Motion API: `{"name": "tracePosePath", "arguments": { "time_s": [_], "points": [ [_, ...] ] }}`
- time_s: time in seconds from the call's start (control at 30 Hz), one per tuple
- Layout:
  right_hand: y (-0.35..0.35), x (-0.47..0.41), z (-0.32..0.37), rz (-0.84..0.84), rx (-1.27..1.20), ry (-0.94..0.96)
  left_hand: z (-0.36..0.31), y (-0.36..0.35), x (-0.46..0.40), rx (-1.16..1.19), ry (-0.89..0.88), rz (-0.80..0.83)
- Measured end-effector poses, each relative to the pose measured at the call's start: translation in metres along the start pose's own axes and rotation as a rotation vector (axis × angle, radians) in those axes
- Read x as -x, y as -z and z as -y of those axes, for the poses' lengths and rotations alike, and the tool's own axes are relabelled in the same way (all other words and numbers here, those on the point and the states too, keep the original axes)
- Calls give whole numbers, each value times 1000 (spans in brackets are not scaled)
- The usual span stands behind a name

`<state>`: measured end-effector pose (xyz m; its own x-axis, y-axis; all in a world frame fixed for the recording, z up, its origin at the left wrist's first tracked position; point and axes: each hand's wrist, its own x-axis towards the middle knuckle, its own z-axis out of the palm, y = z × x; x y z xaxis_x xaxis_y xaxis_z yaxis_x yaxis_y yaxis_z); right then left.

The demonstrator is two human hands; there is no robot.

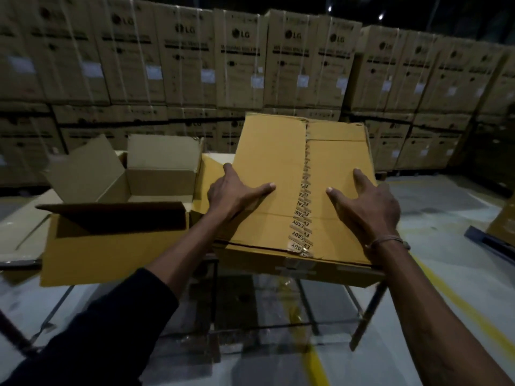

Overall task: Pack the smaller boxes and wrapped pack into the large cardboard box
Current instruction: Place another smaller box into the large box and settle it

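A large cardboard box (276, 168) lies in front of me with its top flaps folded down and torn printed tape along the middle seam. It sits tilted at the near edge of a table. My left hand (234, 190) rests flat on the left flap, fingers spread. My right hand (367, 201) presses flat on the right flap, thumb pointing at the seam. Neither hand grips anything. To the left stands a second cardboard box (111, 243) with its flaps open; its inside is dark. No smaller boxes or wrapped pack are visible.
A metal-framed table (211, 274) carries both boxes; its legs show below. A wall of stacked, strapped cartons (239, 57) fills the background. The concrete floor has a yellow line (462, 299) at the right, and a dark object lies at the far right.
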<state>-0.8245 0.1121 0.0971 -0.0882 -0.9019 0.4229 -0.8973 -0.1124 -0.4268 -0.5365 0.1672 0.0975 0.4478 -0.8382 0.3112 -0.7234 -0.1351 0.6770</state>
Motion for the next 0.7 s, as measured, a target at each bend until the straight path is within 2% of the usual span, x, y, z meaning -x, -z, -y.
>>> {"name": "tracePosePath", "arguments": {
  "time_s": [0.27,0.4,0.7],
  "points": [
    [-19,-119,92,-162,-132,50,-18,52,-141,-34,-92,-140],
    [-31,-171,146,-176,-153,107,-16,84,-204,-13,-97,-180],
    [-52,-254,283,-240,-182,303,26,169,-308,103,-57,-310]
  ]
}}
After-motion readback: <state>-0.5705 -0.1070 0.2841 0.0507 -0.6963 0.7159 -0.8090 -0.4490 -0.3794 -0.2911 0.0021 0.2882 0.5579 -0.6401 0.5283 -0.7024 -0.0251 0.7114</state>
